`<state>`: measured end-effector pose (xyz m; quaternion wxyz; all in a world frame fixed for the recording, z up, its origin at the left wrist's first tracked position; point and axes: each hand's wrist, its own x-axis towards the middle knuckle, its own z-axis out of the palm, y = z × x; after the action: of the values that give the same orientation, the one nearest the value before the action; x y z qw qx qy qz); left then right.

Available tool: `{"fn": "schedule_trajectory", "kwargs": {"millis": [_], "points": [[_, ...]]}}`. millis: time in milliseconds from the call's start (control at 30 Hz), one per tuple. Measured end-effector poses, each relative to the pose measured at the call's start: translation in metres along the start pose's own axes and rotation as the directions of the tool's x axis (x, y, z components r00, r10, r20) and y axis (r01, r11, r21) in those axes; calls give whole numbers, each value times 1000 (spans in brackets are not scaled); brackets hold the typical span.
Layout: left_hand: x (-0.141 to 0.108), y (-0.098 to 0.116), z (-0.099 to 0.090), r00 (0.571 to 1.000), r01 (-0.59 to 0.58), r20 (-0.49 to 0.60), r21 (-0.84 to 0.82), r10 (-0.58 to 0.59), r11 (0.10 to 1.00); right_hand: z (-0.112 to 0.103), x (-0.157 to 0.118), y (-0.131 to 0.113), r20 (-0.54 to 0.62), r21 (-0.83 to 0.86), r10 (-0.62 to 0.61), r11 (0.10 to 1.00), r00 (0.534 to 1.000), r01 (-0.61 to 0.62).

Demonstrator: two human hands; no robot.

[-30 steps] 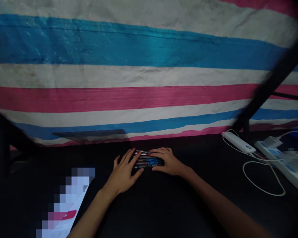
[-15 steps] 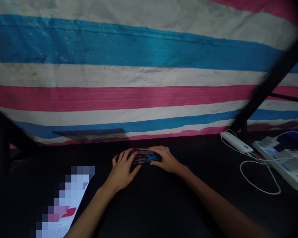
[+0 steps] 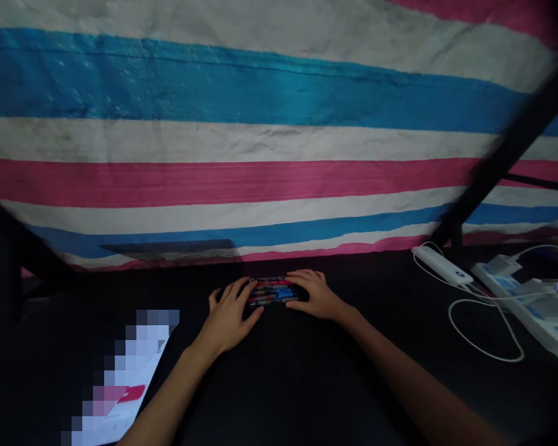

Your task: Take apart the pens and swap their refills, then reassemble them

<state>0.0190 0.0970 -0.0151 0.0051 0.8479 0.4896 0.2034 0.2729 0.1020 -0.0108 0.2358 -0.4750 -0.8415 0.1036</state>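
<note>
Several pens (image 3: 273, 292) with dark, red and blue parts lie side by side in a low row on the black tabletop. At their left ends is my left hand (image 3: 227, 314), fingers bent around the row on the far side and thumb on the near side. My right hand (image 3: 317, 293) curls around the right ends, its fingers over the far pens and its thumb along the near edge. The pen tips beneath both hands are hidden.
At the left a lit screen (image 3: 134, 387), partly pixelated, lies near my left forearm. On the right are a white power strip (image 3: 525, 310), a white plugged-in device (image 3: 441, 265) and a looped white cable (image 3: 451, 328). A striped plastic sheet (image 3: 260, 186) hangs behind, between dark frame bars (image 3: 497, 161).
My right hand has shifted slightly right, so more of the pens shows. The pens now lie more evenly side by side. My left hand has hardly moved.
</note>
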Motion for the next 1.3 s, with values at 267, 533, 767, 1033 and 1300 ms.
{"fn": "schedule_trajectory", "kwargs": {"millis": [267,533,767,1033,1300], "points": [[-1,2,-1,1000,-7,-21,19,7,1000,1,-4,1,15,-36,12,999,1000,-12],[0,4,-11,997,28,-74,-65,-33,997,-18,-21,-2,-185,106,104,991,977,-85],[-3,-13,-16,907,352,-96,-366,-411,862,-22,-36,24,-363,733,536,669,762,-122],[-11,-15,-17,874,395,-88,-441,-477,806,-27,-42,52,-340,892,672,451,658,1],[-12,-13,-17,867,407,-84,-451,-491,795,-61,-58,63,-296,923,627,383,721,45]]}}
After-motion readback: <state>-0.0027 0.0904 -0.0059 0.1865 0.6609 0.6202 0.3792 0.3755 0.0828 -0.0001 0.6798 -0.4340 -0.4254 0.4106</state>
